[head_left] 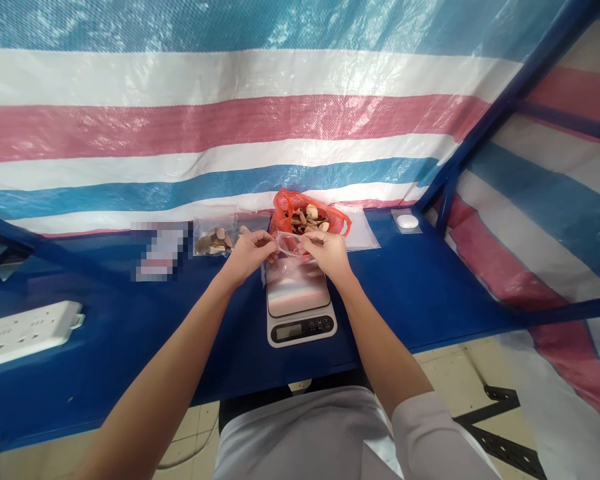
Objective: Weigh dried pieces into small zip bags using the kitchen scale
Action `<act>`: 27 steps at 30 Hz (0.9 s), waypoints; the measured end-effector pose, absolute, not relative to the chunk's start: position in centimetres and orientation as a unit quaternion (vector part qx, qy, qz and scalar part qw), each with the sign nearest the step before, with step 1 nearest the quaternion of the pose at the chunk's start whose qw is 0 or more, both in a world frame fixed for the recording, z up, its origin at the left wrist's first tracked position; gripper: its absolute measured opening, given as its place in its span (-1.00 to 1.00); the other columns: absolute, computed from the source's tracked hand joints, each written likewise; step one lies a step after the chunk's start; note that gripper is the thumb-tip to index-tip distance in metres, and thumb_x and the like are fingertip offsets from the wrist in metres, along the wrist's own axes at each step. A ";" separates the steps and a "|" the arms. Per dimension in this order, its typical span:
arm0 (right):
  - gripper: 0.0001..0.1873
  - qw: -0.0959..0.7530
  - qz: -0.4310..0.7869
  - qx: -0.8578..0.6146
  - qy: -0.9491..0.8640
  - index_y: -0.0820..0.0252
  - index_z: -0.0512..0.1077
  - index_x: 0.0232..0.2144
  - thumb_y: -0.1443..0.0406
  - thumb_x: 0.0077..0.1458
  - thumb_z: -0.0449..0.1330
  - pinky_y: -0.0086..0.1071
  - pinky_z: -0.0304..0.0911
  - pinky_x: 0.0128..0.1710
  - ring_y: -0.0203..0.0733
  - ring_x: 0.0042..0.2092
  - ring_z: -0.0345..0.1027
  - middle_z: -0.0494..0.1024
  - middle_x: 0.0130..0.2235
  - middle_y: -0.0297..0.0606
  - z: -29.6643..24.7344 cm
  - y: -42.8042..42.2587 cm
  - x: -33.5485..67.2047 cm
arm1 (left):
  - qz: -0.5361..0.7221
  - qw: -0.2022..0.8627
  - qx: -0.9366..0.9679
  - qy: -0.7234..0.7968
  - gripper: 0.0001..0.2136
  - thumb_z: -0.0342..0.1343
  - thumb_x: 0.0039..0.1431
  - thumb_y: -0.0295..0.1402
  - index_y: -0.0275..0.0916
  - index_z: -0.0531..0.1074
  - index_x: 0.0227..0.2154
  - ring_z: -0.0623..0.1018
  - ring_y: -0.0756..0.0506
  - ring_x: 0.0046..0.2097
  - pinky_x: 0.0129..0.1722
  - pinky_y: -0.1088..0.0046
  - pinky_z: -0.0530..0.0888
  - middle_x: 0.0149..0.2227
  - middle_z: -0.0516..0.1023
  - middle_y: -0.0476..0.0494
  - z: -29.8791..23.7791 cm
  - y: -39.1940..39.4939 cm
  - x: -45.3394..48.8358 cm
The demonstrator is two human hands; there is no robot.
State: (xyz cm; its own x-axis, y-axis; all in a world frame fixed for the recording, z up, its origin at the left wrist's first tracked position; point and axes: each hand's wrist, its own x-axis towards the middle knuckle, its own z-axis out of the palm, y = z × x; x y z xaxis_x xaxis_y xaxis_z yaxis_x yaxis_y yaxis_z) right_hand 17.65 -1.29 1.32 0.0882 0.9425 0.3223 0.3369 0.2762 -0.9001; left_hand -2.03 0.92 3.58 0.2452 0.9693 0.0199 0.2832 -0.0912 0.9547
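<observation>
My left hand [250, 252] and my right hand [325, 250] both pinch the top of a small clear plastic bag [291, 263], held over the steel platform of a small kitchen scale [300, 307]. The bag hangs down and touches or nearly touches the platform; I cannot tell which. Just behind my hands sits an open red plastic bag [307, 217] with several brown and pale sliced pieces in it. A filled clear bag of the same pieces [214, 239] lies left of my left hand.
The blue table [420, 287] runs under a striped tarp wall. A white power strip [25, 330] lies at the left. Flat clear bags [360, 230] and a small white round device [407, 221] sit at the back right. A blue frame post [445, 193] stands right.
</observation>
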 end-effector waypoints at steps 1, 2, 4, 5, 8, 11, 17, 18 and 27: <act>-0.85 0.518 0.285 -0.524 -0.613 0.10 0.65 -0.40 0.25 0.10 0.26 -0.32 0.46 -0.15 -0.15 -0.33 0.57 0.66 -0.44 -0.34 1.3 -1.3 17.5 | 0.366 0.458 0.643 0.493 -0.81 0.24 -0.04 -0.21 -0.23 0.45 -0.52 0.49 -0.03 -0.51 -0.41 0.43 0.43 -0.57 0.53 -0.04 3.7 0.8 -2.0; -0.86 0.517 0.278 -0.523 -0.618 0.10 0.65 -0.39 0.26 0.09 0.26 -0.33 0.46 -0.17 -0.16 -0.35 0.56 0.65 -0.46 -0.35 1.2 -1.4 17.3 | 0.361 0.454 0.646 0.496 -0.78 0.25 -0.02 -0.18 -0.23 0.45 -0.51 0.49 -0.03 -0.52 -0.42 0.43 0.43 -0.57 0.53 -0.04 3.8 0.7 -1.9; -0.87 0.512 0.261 -0.526 -0.627 0.11 0.65 -0.40 0.27 0.07 0.27 -0.35 0.45 -0.19 -0.18 -0.38 0.54 0.63 -0.50 -0.37 1.1 -1.5 17.0 | 0.358 0.442 0.648 0.507 -0.72 0.26 0.02 -0.10 -0.24 0.45 -0.49 0.49 -0.03 -0.53 -0.45 0.44 0.43 -0.56 0.54 -0.06 4.0 0.4 -1.6; -0.87 0.508 0.252 -0.527 -0.632 0.11 0.65 -0.41 0.27 0.07 0.28 -0.36 0.44 -0.21 -0.19 -0.39 0.52 0.62 -0.51 -0.37 1.0 -1.5 16.8 | 0.357 0.436 0.647 0.513 -0.69 0.26 0.04 -0.07 -0.25 0.46 -0.49 0.49 -0.03 -0.54 -0.46 0.44 0.43 -0.55 0.55 -0.07 4.1 0.3 -1.4; -0.84 0.496 0.242 -0.526 -0.648 0.13 0.65 -0.42 0.23 0.09 0.27 -0.39 0.40 -0.28 -0.22 -0.41 0.49 0.60 -0.51 -0.37 1.0 -1.7 16.6 | 0.355 0.432 0.645 0.521 -0.66 0.25 0.06 -0.04 -0.26 0.50 -0.46 0.49 -0.03 -0.56 -0.50 0.44 0.43 -0.51 0.58 -0.09 4.2 0.2 -0.8; -0.82 0.486 0.249 -0.522 -0.655 0.15 0.65 -0.39 0.22 0.11 0.27 -0.40 0.38 -0.27 -0.22 -0.39 0.50 0.62 -0.49 -0.36 1.1 -1.8 16.7 | 0.345 0.426 0.663 0.510 -0.69 0.23 0.08 -0.07 -0.26 0.53 -0.47 0.48 -0.03 -0.55 -0.49 0.45 0.42 -0.53 0.58 -0.08 4.2 0.3 -0.7; -0.84 0.477 0.286 -0.509 -0.657 0.11 0.66 -0.35 0.22 0.10 0.28 -0.40 0.41 -0.21 -0.19 -0.31 0.55 0.67 -0.39 -0.37 1.3 -1.8 17.0 | 0.355 0.409 0.668 0.510 -0.77 0.23 0.00 -0.17 -0.26 0.52 -0.54 0.49 -0.04 -0.50 -0.42 0.46 0.41 -0.56 0.55 -0.05 4.1 0.6 -0.8; -0.85 0.476 0.288 -0.505 -0.660 0.10 0.66 -0.35 0.23 0.09 0.28 -0.39 0.41 -0.20 -0.19 -0.30 0.55 0.67 -0.38 -0.37 1.2 -1.8 17.0 | 0.354 0.408 0.670 0.509 -0.77 0.23 0.00 -0.17 -0.26 0.52 -0.55 0.49 -0.04 -0.49 -0.41 0.46 0.41 -0.56 0.54 -0.05 4.2 0.5 -0.8; -0.91 0.485 0.288 -0.521 -0.641 0.09 0.66 -0.39 0.29 0.05 0.32 -0.34 0.45 -0.19 -0.15 -0.31 0.57 0.66 -0.46 -0.37 1.1 -1.3 17.7 | 0.317 0.293 0.716 0.549 -0.77 0.20 -0.02 -0.17 -0.21 0.50 -0.61 0.45 -0.05 -0.48 -0.39 0.44 0.37 -0.60 0.54 -0.03 5.4 0.2 -2.1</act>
